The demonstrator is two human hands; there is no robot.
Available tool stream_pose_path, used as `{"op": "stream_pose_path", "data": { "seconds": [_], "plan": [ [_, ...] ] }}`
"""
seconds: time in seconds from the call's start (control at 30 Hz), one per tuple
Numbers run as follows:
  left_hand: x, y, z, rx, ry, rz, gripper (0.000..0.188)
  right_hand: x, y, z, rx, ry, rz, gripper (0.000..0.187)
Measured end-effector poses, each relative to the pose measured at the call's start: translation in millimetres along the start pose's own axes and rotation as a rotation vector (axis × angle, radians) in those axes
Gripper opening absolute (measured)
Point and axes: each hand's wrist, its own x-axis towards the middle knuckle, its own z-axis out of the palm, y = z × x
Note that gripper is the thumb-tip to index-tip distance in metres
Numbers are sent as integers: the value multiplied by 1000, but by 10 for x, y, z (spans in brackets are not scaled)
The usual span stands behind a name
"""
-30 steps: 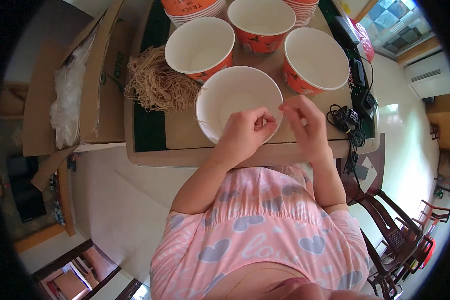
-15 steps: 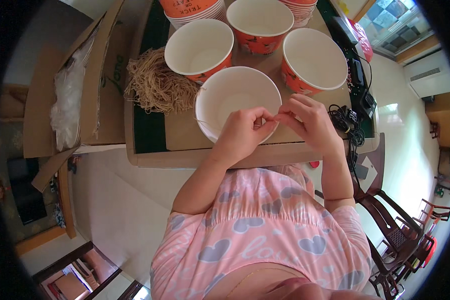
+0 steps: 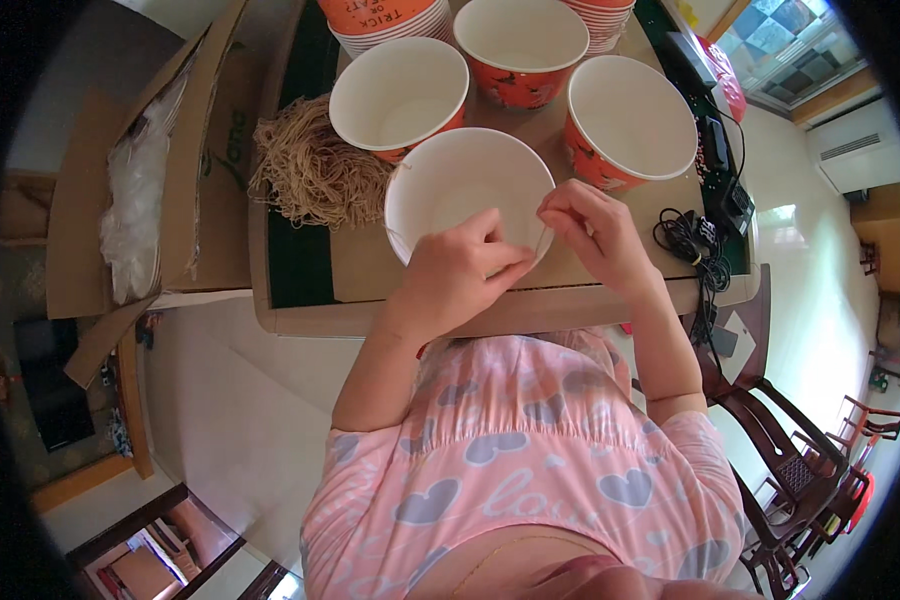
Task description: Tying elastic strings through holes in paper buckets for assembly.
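Note:
In front of me at the table's near edge stands a white-lined paper bucket (image 3: 460,175), its mouth facing up. Over its near right rim, my left hand (image 3: 460,275) and my right hand (image 3: 600,235) are both closed in a pinch. A short length of thin tan string (image 3: 544,243) runs between their fingertips. More string shows at the bucket's left rim. A tangled heap of tan string (image 3: 320,170) lies left of the bucket. Close behind stand three orange buckets with white insides: left (image 3: 400,95), middle (image 3: 520,40) and right (image 3: 630,120).
Stacked orange buckets (image 3: 390,25) stand at the far left, with another stack (image 3: 605,25) at the far right. An open cardboard box (image 3: 225,170) holding clear plastic is left of the table. Coiled black cables (image 3: 695,245) lie at the table's right edge.
My hands have drawn apart, the left one moving left and nearer to me. The string now shows between them. The near bucket has shifted slightly left and away.

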Motion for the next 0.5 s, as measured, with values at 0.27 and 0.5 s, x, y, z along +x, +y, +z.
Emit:
{"op": "stream_pose_path", "data": {
  "seconds": [0.27,0.5],
  "plan": [
    [100,100,128,485,92,169,16,-37,6,59,-2,26,34,4],
    [146,62,148,556,73,184,9,-104,-13,125,30,76,82,5]
  ]
}}
